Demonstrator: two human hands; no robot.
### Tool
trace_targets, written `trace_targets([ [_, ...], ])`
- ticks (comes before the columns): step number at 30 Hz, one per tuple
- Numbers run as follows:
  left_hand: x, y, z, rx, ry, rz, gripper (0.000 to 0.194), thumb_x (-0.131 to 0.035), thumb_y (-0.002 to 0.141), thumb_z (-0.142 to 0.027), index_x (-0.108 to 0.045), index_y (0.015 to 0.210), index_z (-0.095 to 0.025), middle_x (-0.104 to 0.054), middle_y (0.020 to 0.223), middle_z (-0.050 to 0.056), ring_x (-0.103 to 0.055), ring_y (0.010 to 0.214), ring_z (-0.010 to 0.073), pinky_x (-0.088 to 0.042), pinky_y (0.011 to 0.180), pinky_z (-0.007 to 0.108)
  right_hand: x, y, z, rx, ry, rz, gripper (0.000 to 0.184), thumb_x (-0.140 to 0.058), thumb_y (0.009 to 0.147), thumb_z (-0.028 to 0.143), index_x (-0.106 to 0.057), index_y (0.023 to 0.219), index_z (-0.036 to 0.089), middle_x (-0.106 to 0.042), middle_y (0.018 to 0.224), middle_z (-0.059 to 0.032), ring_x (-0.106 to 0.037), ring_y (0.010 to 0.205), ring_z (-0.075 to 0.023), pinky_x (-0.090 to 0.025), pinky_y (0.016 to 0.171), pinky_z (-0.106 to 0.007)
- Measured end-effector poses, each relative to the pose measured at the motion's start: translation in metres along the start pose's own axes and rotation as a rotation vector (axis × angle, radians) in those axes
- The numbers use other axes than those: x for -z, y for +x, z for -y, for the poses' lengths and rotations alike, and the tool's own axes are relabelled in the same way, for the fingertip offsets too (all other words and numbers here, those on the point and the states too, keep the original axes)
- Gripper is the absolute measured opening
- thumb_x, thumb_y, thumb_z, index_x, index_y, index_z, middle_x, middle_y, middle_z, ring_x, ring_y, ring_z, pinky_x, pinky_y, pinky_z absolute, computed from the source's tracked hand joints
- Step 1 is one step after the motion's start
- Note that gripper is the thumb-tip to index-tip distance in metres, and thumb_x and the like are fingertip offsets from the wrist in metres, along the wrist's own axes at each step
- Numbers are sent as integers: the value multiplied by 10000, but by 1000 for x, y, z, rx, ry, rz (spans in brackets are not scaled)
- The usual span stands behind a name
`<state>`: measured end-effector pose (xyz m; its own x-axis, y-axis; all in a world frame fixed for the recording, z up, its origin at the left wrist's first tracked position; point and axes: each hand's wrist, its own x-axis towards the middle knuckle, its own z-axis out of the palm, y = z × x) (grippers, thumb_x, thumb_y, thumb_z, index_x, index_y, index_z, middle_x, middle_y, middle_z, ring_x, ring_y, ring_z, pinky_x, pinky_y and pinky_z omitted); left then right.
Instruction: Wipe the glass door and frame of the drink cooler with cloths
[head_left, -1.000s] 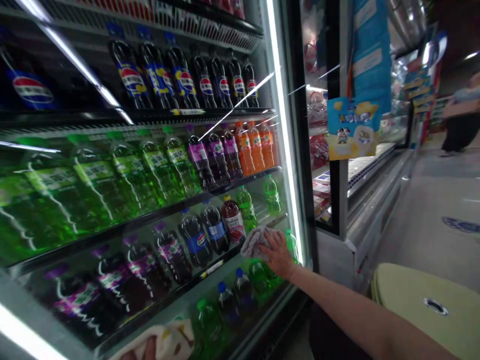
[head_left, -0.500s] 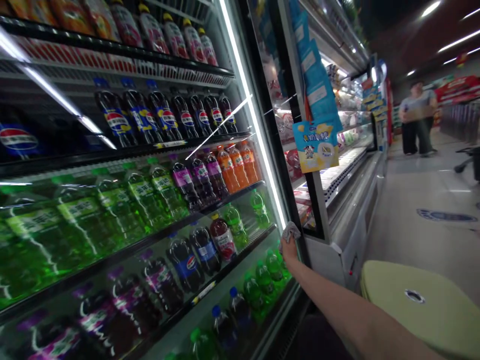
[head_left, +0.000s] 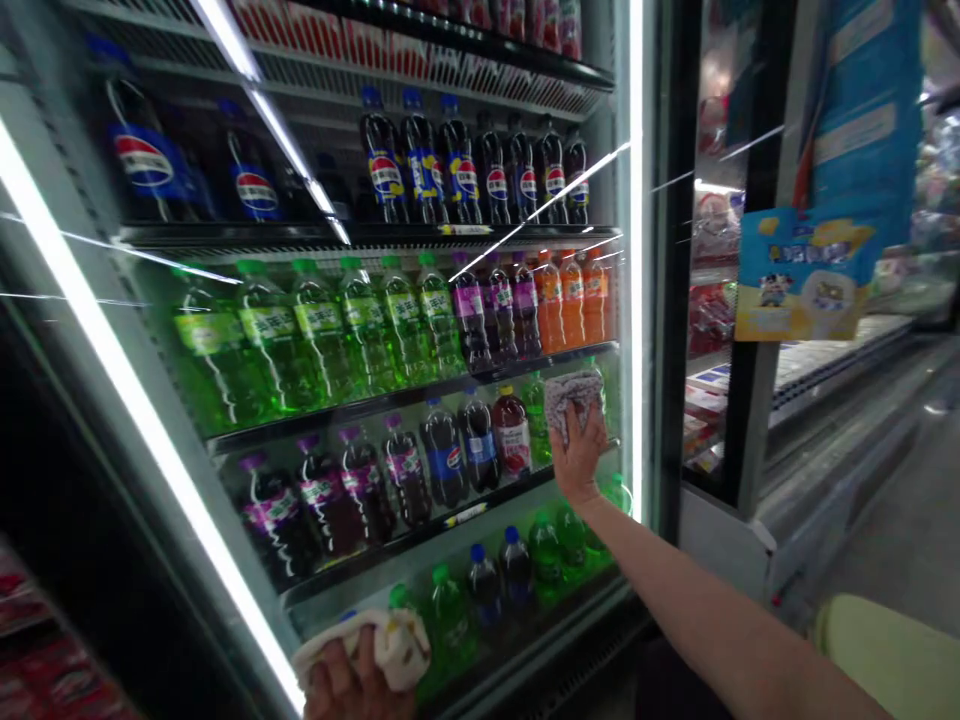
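My right hand (head_left: pixel 579 455) presses a grey patterned cloth (head_left: pixel 572 392) flat against the glass door (head_left: pixel 375 350) of a drinks cooler, near the door's right edge at mid height. Its fingers lie on the cloth. At the bottom of the view my left hand (head_left: pixel 341 685) is closed on a pale cloth (head_left: pixel 394 640), held against the lower left of the same glass. Behind the glass stand rows of cola bottles (head_left: pixel 420 165), green soda bottles (head_left: pixel 315 335), purple bottles (head_left: pixel 491 315) and orange bottles (head_left: pixel 574 300).
A lit vertical strip (head_left: pixel 637 250) runs along the door's right frame, another slants down the left. To the right is an open chilled case (head_left: pixel 795 370) with a blue hanging sign (head_left: pixel 806 270). A pale green surface (head_left: pixel 892 655) shows at the bottom right.
My right hand moved the grey cloth from the door's lower right edge up and a little left across the glass. The view swung left, and my left hand with its cloth came back into sight.
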<state>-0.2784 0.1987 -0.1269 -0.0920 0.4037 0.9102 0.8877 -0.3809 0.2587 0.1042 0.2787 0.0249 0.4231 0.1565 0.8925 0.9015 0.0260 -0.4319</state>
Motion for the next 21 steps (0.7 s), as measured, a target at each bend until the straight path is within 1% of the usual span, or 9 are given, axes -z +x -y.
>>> trace_targets([
  [3,-10,-14,1,2,91,5,578,-658,743,-368,-567,1279,-174,-518,1326,187,-414,1339,407,-352,1101,678,8,-20,28,209,15,13,496,-538,964,435,-565,1434,278,-118,1688,-112,-139,1521,-399,-260,1170,-667],
  [5,-16,-24,0,8,128,26,573,-646,761,-339,-546,1300,-175,-499,1347,192,-377,1376,417,-336,1109,685,14,-34,42,306,55,31,478,-590,938,417,-597,1399,293,-95,1693,-99,-126,1519,-419,-243,1170,-681],
  [7,-22,-33,-1,-4,143,55,559,-642,768,-304,-538,1304,-189,-507,1339,189,-355,1399,431,-318,1112,705,19,-48,52,376,107,67,471,-639,907,414,-618,1370,327,-116,1688,-87,-138,1514,-429,-232,1167,-693],
  [10,-28,-39,3,-60,189,59,598,-657,759,-274,-511,1333,-193,-487,1373,204,-338,1413,454,-321,1098,721,21,-72,59,495,178,118,502,-713,850,440,-627,1343,398,-224,1654,-71,-181,1501,-425,-208,1173,-688],
  [13,-31,-38,8,-204,290,7,704,-679,759,-306,-440,1402,-146,-402,1462,271,-310,1426,484,-367,1073,717,18,-100,58,641,213,152,532,-748,813,470,-618,1329,468,-362,1588,-31,-225,1485,-395,-164,1197,-660],
  [15,-30,-36,11,-265,329,-13,756,-687,757,-325,-407,1430,-125,-362,1494,297,-297,1434,493,-390,1066,712,15,-118,52,742,236,175,525,-736,816,483,-608,1325,502,-425,1552,14,-257,1471,-364,-146,1211,-635],
  [17,-27,-35,15,-267,308,-4,753,-692,747,-326,-425,1428,-150,-376,1489,276,-312,1427,489,-394,1065,711,12,-136,44,854,264,201,510,-707,833,463,-598,1328,519,-455,1541,56,-290,1454,-332,-153,1216,-612],
  [18,-25,-34,16,-258,275,24,732,-693,741,-321,-450,1416,-174,-404,1472,255,-332,1415,483,-389,1065,713,11,-144,37,925,278,223,506,-688,842,442,-594,1333,519,-458,1546,73,-302,1447,-317,-170,1216,-597],
  [21,-18,-34,17,-196,122,130,647,-698,720,-316,-545,1344,-243,-516,1360,190,-399,1368,465,-351,1072,729,6,-162,12,1218,360,315,432,-630,869,386,-634,1290,482,-458,1555,114,-341,1435,-250,-283,1191,-500],
])
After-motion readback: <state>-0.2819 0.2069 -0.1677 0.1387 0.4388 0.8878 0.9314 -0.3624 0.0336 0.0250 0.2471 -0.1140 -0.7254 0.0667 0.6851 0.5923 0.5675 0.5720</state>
